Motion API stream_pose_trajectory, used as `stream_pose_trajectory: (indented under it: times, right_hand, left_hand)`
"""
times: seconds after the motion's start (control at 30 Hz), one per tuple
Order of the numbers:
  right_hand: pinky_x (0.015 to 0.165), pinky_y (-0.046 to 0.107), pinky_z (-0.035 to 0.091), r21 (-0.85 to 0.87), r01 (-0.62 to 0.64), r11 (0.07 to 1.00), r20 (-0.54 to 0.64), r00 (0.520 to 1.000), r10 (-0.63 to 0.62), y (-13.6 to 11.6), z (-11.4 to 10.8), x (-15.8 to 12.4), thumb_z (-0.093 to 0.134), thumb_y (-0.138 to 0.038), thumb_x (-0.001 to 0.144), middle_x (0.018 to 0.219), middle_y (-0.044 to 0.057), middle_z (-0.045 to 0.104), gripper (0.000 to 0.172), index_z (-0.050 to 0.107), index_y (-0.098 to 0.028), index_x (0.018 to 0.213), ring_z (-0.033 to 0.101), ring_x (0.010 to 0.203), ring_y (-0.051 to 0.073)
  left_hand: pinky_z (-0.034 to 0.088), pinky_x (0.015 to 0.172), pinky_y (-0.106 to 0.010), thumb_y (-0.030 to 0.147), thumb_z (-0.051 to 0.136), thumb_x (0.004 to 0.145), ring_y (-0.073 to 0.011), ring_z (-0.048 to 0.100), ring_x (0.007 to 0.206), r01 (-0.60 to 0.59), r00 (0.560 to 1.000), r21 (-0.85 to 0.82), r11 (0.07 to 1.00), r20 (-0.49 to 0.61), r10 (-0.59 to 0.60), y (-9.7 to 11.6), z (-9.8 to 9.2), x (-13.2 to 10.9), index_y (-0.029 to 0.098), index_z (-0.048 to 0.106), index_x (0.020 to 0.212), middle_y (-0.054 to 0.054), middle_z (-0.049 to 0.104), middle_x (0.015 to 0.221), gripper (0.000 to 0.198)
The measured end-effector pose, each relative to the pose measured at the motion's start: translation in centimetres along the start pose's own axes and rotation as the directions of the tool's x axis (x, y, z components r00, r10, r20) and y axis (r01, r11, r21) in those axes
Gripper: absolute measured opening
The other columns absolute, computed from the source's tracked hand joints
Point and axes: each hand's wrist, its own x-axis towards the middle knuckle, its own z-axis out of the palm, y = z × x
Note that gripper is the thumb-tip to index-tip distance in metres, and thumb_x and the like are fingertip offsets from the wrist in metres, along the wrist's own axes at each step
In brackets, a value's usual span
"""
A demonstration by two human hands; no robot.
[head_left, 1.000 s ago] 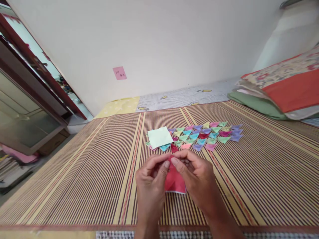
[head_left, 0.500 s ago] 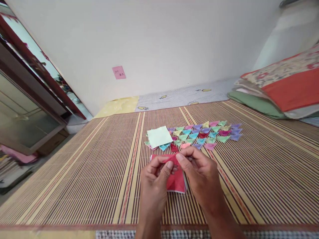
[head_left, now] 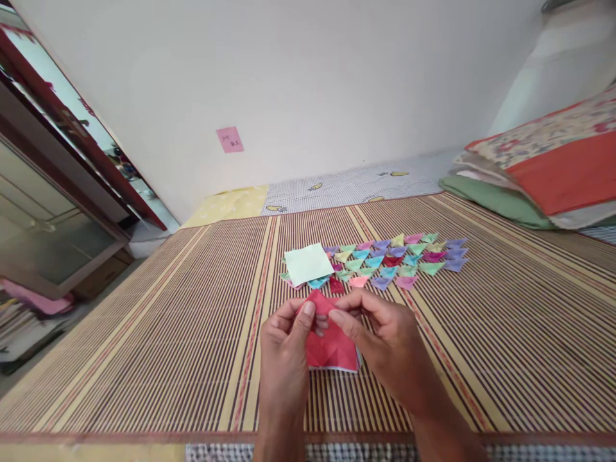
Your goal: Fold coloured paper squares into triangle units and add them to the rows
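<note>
A small folded piece of red paper point(head_left: 319, 299) is held up between my two hands, its point facing away from me. My left hand point(head_left: 287, 340) pinches its left side between thumb and fingers. On the right side, my right hand point(head_left: 378, 327) grips it with thumb and fingertips. Below them lies a stack of square paper sheets point(head_left: 334, 350), red on top with pale edges beneath, partly hidden by my hands. Just beyond, several small folded paper pieces point(head_left: 374, 262) in many colours lie in rows. A pale green paper sheet point(head_left: 308, 264) covers the left end of those rows.
Everything lies on a striped woven mat point(head_left: 158, 346). A checked cloth point(head_left: 337, 188) runs along the white wall, which bears a pink note point(head_left: 230, 139). Folded bedding point(head_left: 563, 167) is piled at the right. A glass-fronted cabinet point(head_left: 48, 218) stands at the left.
My left hand has shifted slightly left and my right hand's fingers have moved lower. The folded red paper has turned, so more of its pointed top shows.
</note>
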Motion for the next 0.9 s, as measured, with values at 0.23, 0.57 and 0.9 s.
stream_pose_trajectory:
  times: [0.23, 0.57, 0.9]
  right_hand:
    - [0.064, 0.025, 0.052, -0.064, 0.023, 0.998, -0.065, 0.998, -0.027, 0.0, 0.5, -0.1, 0.065, -0.023, 0.099, 0.07, -0.002, 0.072, 0.022, 0.072, -0.021, 0.078, 0.065, 0.064, 0.014]
    - [0.058, 0.025, 0.047, -0.002, -0.037, 0.999, -0.026, 0.999, 0.037, 0.2, -0.3, 0.1, 0.055, -0.034, 0.104, 0.067, -0.001, 0.063, 0.031, 0.069, -0.021, 0.08, 0.062, 0.064, 0.016]
    - [0.064, 0.026, 0.051, -0.051, 0.009, 0.999, 0.016, 1.0, -0.008, 0.1, -0.3, 0.2, 0.06, -0.023, 0.097, 0.071, -0.001, 0.071, 0.017, 0.073, -0.021, 0.086, 0.064, 0.066, 0.016]
  left_hand:
    - [0.053, 0.071, -0.024, 0.036, 0.083, 0.086, -0.0132, 0.062, 0.066, -0.002, 1.0, -0.03, 1.0, 0.005, 0.002, 0.0, 0.3, 0.0, 0.015, 0.074, 0.077, -0.002, 0.07, 0.069, 0.024]
    - [0.052, 0.063, -0.019, 0.034, 0.093, 0.074, -0.0104, 0.063, 0.061, 0.037, 0.997, -0.114, 0.993, -0.064, -0.044, 0.4, 0.4, 0.1, 0.014, 0.077, 0.072, -0.002, 0.073, 0.066, 0.025]
    - [0.05, 0.058, -0.019, 0.033, 0.096, 0.067, -0.0096, 0.061, 0.056, 0.097, 0.993, -0.154, 0.983, -0.054, -0.106, 0.3, 0.5, 0.4, 0.013, 0.076, 0.068, -0.002, 0.072, 0.063, 0.028]
